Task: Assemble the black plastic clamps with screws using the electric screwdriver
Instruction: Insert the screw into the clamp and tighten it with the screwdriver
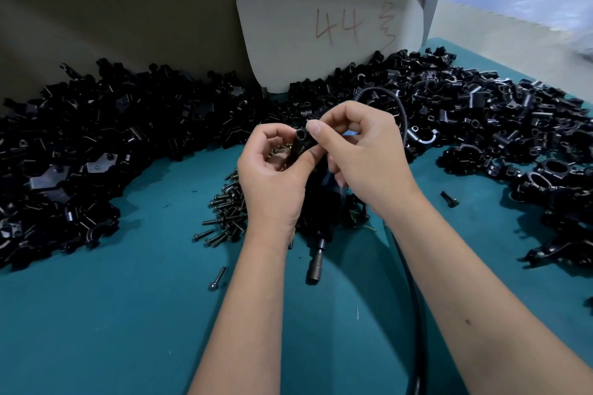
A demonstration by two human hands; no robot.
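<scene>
Above the teal desk [106, 324], in the head view, two bare hands meet over one black plastic clamp [301, 141]: the left hand [272, 179] has its grip curled round the clamp from below, and the right hand [362, 154] pinches its top with thumb and forefinger. Beneath them lies one electric screwdriver [316, 261], its body mostly hidden by the hands, its cable [414, 314] running off the lower edge. Screws [224, 212] lie in one loose heap beside it, too many to count; two single screws lie apart. Clamp parts [96, 144] in uncountable heaps ring the desk. One white card [330, 19] marked "44" stands behind.
</scene>
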